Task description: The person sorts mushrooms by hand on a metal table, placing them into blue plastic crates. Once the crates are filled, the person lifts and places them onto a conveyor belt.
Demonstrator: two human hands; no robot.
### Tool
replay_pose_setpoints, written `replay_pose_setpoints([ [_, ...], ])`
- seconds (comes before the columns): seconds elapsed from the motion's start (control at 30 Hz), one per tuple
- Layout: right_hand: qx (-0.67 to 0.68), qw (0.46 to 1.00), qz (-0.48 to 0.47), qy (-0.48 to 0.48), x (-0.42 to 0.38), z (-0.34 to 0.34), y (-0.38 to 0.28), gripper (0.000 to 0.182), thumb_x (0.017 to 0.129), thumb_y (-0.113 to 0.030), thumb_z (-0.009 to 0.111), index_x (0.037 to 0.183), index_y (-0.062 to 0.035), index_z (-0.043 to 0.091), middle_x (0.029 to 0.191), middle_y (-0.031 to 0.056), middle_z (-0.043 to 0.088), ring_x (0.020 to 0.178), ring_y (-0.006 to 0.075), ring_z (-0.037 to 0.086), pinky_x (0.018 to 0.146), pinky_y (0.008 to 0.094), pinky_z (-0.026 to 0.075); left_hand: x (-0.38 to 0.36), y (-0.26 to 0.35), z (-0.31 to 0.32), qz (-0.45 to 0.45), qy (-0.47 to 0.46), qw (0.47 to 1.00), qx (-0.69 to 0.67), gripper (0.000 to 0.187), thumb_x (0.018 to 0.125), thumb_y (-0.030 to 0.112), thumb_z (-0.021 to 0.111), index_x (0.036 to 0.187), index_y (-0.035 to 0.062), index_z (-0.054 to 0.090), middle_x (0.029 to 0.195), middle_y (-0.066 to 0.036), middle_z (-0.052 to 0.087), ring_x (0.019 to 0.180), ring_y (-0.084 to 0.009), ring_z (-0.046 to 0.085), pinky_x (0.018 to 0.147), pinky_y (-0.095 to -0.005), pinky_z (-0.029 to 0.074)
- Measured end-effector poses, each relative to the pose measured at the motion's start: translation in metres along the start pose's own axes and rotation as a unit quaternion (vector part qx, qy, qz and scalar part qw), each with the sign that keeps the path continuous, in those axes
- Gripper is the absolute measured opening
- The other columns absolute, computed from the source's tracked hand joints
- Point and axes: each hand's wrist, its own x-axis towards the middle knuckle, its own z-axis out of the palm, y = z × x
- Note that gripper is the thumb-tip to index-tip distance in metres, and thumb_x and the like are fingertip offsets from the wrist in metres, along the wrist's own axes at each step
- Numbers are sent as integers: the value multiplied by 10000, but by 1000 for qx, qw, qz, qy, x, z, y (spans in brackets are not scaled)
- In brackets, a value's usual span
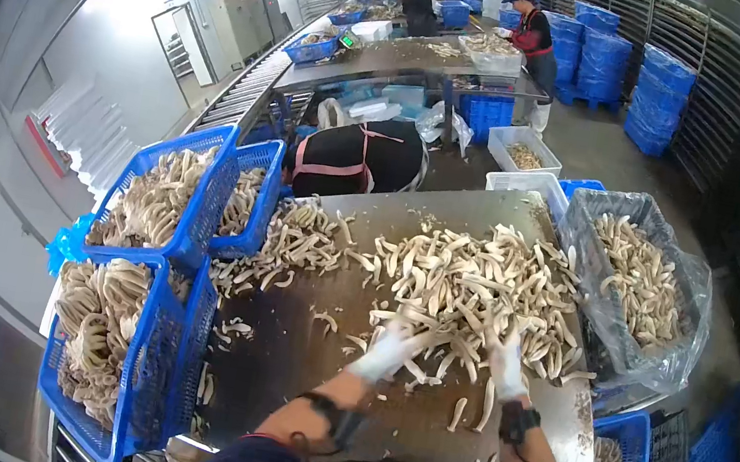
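A wide heap of long pale mushrooms (465,276) lies on the metal table (292,404) before me. At its near left edge is my left hand (389,350) in a white glove, fingers stretched toward the mushrooms. My right hand (506,364), also in a white glove, reaches into the near right side of the heap with its fingers apart. Both hands touch the heap, and I see no mushroom gripped in either. Some fingertips are hard to make out among the pale stems. A few loose mushrooms (458,414) lie between my forearms.
Blue baskets (134,368) of clustered mushrooms stand along the left. On the right are a plastic-lined crate (587,219) of mushrooms and a lower blue basket (641,453). A person in dark clothing (362,161) bends beyond the table. Other people (531,38) work farther back.
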Motion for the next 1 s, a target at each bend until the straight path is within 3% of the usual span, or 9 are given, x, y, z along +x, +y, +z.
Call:
replay_pose_setpoints([
  [0.03,98,994,6,52,-15,-21,-38,609,862,-96,611,1400,34,358,1321,319,425,1210,443,456,987,426,423,30,-106,-10,206,164,944,200,975,729,541,738,1401,-33,327,1254,-275,503,1162,-346,492,967,-417,414],
  [0.13,-196,953,-231,20,-89,-3,8,625,729,-274,732,1242,22,534,1199,282,517,1132,390,512,893,497,467,-87,-217,-82,112,150,882,433,1147,634,654,734,1453,4,262,1461,-331,235,1316,-533,247,1037,-663,222],
  [0.17,-329,912,-146,-198,-112,-3,-17,603,696,-339,745,1221,-103,564,1173,222,527,1084,343,531,896,589,436,-123,-250,-90,29,106,883,456,1194,605,695,730,1475,42,236,1509,-320,122,1363,-532,136,1041,-694,178],
  [0.23,-268,878,-281,-279,-156,31,1,546,723,-377,729,1231,-374,528,1243,112,502,1127,313,518,904,768,316,-148,-271,-76,-97,115,881,448,1153,590,734,709,1462,98,304,1488,-307,185,1370,-507,161,1031,-731,137],
  [0.27,-232,877,-354,-226,-155,52,4,518,789,-365,682,1272,-335,494,1280,96,497,1172,323,503,938,775,286,-131,-262,-73,-87,114,885,442,1133,586,717,726,1450,107,319,1469,-303,209,1356,-500,187,1020,-722,166],
  [0.47,-427,846,-201,-249,-11,104,-10,367,947,-228,443,1292,-254,562,1437,71,442,1337,284,390,1075,676,190,31,-173,-34,129,79,902,404,995,658,648,724,1364,26,398,1372,-260,346,1270,-418,344,967,-642,300],
  [0.63,-401,877,-161,-210,32,75,-27,344,846,-122,535,1173,-160,632,1410,138,455,1314,307,399,1048,508,311,168,-127,43,151,143,912,353,1026,727,469,720,1478,23,183,1478,-308,209,1373,-488,200,1082,-640,162],
  [0.8,-104,984,141,-12,-99,-14,-87,333,785,-50,560,1103,-26,656,1354,234,482,1169,366,526,979,425,426,175,-112,28,169,34,942,288,1033,714,354,728,1503,65,127,1520,-321,67,1377,-532,135,1112,-616,147],
  [1.0,-261,871,386,154,-324,-129,31,495,838,-290,545,1202,44,545,1183,232,463,1058,364,477,884,414,382,72,-148,-19,258,192,906,275,614,776,203,647,1334,45,445,1343,-282,402,1230,-478,380,1036,-526,338],
])
